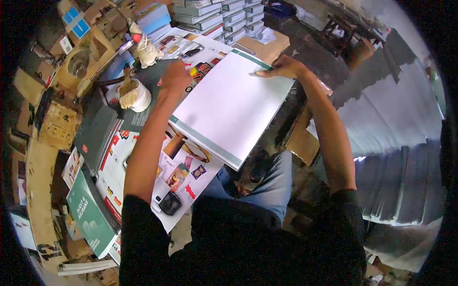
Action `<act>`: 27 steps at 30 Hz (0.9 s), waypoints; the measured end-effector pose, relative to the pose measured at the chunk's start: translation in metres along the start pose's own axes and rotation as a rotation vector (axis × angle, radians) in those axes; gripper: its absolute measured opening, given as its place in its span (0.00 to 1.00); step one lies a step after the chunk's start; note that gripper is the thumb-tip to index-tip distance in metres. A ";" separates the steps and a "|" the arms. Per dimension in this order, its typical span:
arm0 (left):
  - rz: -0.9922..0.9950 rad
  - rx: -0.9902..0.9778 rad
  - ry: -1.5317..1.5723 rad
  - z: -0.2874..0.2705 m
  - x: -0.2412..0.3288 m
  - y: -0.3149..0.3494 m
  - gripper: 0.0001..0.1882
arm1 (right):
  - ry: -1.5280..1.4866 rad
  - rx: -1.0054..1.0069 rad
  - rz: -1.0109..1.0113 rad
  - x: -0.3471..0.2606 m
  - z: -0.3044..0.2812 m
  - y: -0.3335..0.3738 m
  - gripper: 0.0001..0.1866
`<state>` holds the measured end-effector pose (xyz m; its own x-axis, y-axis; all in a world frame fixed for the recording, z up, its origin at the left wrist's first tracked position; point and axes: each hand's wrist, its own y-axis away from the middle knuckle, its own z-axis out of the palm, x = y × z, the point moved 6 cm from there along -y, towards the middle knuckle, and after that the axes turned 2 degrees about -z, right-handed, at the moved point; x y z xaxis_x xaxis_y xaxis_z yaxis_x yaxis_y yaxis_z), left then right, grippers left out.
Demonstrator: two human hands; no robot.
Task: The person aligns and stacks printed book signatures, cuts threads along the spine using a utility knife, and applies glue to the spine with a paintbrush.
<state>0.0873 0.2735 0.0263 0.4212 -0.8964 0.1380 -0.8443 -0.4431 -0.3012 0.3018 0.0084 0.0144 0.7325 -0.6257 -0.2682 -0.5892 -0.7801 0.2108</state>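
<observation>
A large white panel with grey-green edge strips (229,107), looking like the inside of a book cover, lies tilted on the worktable before me. At its far right corner my right hand (286,69) grips the edge, thumb on top and fingers beyond the rim. My left hand (175,78) is closed in a fist beside the panel's left edge, somewhat blurred. A small yellow piece (192,72) shows at its knuckles; what the fist holds is hidden. Left of that hand stands a white tub (140,97) with a brush-like handle, crusted with dried matter.
Printed sheets cover the worktable (157,209). A green book (90,217) lies at near left, a black object (170,204) near my left elbow. Stacked grey-bound books (200,16) stand behind. A wrapped cone-shaped bottle (148,50) sits far left; dark sheets (396,181) lie right.
</observation>
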 end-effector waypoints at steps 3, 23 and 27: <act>0.061 -0.237 0.188 -0.005 0.077 0.009 0.26 | -0.127 0.019 0.001 0.055 0.015 -0.006 0.44; -0.047 -0.471 0.512 -0.017 0.100 0.060 0.39 | -0.757 0.475 0.197 -0.084 0.091 0.206 0.26; -0.050 -0.408 0.399 -0.038 0.104 0.062 0.39 | -0.898 0.348 0.194 -0.090 0.089 0.207 0.19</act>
<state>0.0667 0.1523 0.0578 0.3729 -0.7738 0.5121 -0.9195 -0.3822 0.0921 0.0840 -0.0964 -0.0020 0.1653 -0.3953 -0.9036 -0.8452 -0.5289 0.0768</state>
